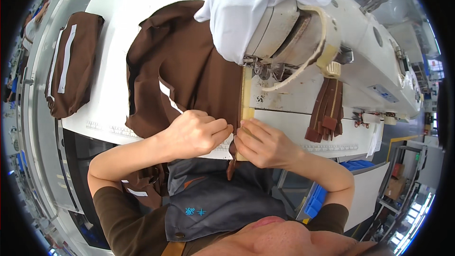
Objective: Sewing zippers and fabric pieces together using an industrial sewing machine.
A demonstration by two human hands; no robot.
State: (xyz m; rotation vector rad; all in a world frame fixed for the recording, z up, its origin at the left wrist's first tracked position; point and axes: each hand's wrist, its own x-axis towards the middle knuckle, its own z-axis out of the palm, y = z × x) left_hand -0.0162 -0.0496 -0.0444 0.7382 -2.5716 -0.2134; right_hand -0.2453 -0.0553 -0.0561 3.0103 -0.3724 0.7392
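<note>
A brown fabric piece [189, 52] lies spread on the white sewing machine table, a white strip showing in its fold. Along its right edge runs a zipper [243, 90] with gold-coloured teeth, passing under the presser foot [262, 70] of the sewing machine [360, 42]. My left hand [196, 132] is closed, pinching the fabric beside the zipper's near end. Close against it, my right hand [265, 144] pinches the zipper with bent fingers. The zipper's loose tail [231, 168] hangs over the table's front edge below both hands.
White cloth [256, 9] drapes over the machine head. To the right lie several brown zippers [326, 114] and small snips [364, 117]. A folded brown piece [78, 61] with white strips rests at left. Ruler markings [332, 148] line the front edge; a blue bin [315, 201] sits below.
</note>
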